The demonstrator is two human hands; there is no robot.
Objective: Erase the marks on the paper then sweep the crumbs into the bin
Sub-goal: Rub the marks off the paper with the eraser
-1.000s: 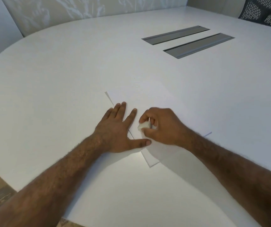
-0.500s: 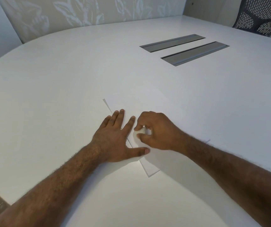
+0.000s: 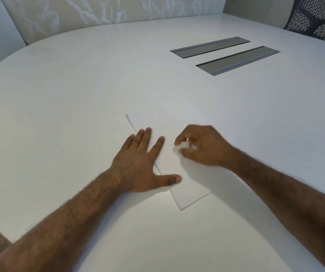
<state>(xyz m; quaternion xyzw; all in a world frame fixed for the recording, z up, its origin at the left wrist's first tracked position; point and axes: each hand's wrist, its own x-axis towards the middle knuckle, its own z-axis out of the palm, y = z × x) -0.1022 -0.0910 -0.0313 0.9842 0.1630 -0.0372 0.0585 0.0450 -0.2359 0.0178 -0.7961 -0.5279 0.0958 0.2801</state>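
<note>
Left hand (image 3: 141, 163) flat, pinning paper (image 3: 189, 191) | right hand (image 3: 201, 147) pinching eraser (image 3: 182, 146) | risk: hard rubbing creases the sheet

No legible text, label or number anywhere, neither on paper (image 3: 167, 122) nor table (image 3: 79, 95)

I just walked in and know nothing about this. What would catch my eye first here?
Two bare hands at the near middle of a big white table: the left hand lies flat, pinning a sheet of paper, while the right hand, blurred, pinches a small white eraser against it. Farther back on the right, two grey slots are set into the tabletop.
</note>
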